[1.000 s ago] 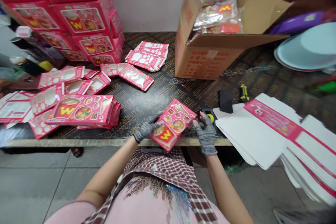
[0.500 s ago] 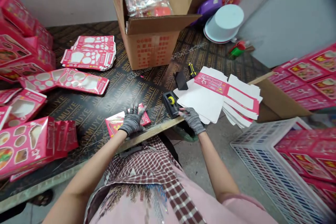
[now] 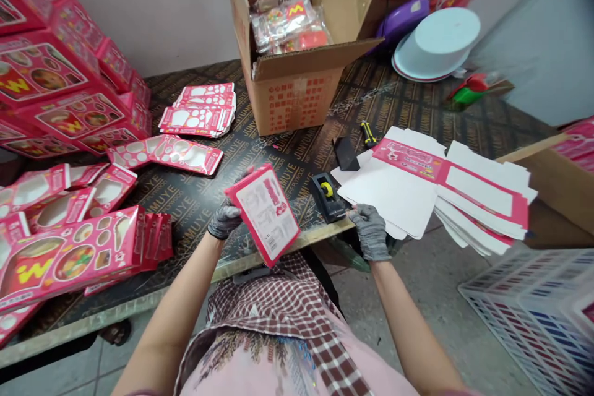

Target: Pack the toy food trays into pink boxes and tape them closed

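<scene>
My left hand (image 3: 226, 218), in a grey fingerless glove, grips a pink and white printed box (image 3: 269, 213) by its left side. The box is tilted above the table's front edge, with its printed back and barcode facing me. My right hand (image 3: 370, 232), gloved alike, is closed with fingertips pinched at the front end of a black tape dispenser (image 3: 328, 205) holding a yellow-cored roll. Whatever is between those fingertips is too small to make out. White and pink flat cartons (image 3: 399, 189) lie just beyond my right hand.
An open cardboard box (image 3: 297, 99) of bagged goods stands at the back. Pink window boxes (image 3: 69, 105) are stacked at left, with flat pink sleeves (image 3: 199, 110) nearby. A yellow-black cutter (image 3: 369, 134) lies beyond the dispenser. A white plastic crate (image 3: 524, 315) stands at lower right.
My left hand has lifted the pink box off the table and turned its printed back toward me. My right hand stays by the tape dispenser, its fingers now more curled. The view has shifted left.
</scene>
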`<state>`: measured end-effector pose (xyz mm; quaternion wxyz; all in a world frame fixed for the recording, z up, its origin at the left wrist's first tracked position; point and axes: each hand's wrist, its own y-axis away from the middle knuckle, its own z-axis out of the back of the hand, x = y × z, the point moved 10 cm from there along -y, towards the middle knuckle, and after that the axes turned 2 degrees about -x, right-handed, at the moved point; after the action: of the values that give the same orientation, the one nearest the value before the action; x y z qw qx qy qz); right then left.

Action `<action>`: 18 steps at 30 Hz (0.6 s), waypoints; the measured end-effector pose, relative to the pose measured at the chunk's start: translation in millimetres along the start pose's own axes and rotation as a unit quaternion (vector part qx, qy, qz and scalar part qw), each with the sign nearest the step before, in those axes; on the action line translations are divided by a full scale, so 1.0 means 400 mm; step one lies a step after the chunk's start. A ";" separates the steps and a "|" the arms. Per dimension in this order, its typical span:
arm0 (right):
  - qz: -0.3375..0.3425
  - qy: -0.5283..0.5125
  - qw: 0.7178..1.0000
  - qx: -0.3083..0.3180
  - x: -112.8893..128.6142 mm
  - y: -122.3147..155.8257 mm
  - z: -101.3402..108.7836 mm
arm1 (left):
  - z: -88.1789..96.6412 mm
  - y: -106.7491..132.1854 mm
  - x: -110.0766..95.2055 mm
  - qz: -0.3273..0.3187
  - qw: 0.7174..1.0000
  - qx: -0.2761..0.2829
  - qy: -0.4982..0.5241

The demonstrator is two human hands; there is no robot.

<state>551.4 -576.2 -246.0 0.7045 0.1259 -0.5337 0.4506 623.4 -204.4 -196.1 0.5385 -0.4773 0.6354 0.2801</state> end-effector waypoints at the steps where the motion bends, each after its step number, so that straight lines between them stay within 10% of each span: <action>1: -0.018 -0.001 1.000 0.004 -0.015 0.011 0.002 | 0.013 -0.001 0.016 0.015 0.999 -0.025 0.036; 7: -0.068 -0.001 0.995 0.075 -0.065 0.057 -0.043 | 0.078 -0.040 0.009 -0.009 0.988 -0.137 -0.071; 14: -0.072 0.010 0.997 0.040 -0.064 0.057 -0.049 | -0.019 -0.050 -0.184 -0.208 0.911 -0.108 -0.340; 18: -0.083 0.009 0.997 -0.005 -0.063 0.062 -0.033 | -0.082 -0.023 -0.195 -0.281 0.860 -0.095 -0.414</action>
<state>540.2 -566.2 -280.8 0.7448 0.1618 -0.5174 0.3890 615.3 -212.8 -111.7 0.7599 -0.5243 0.1629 0.3480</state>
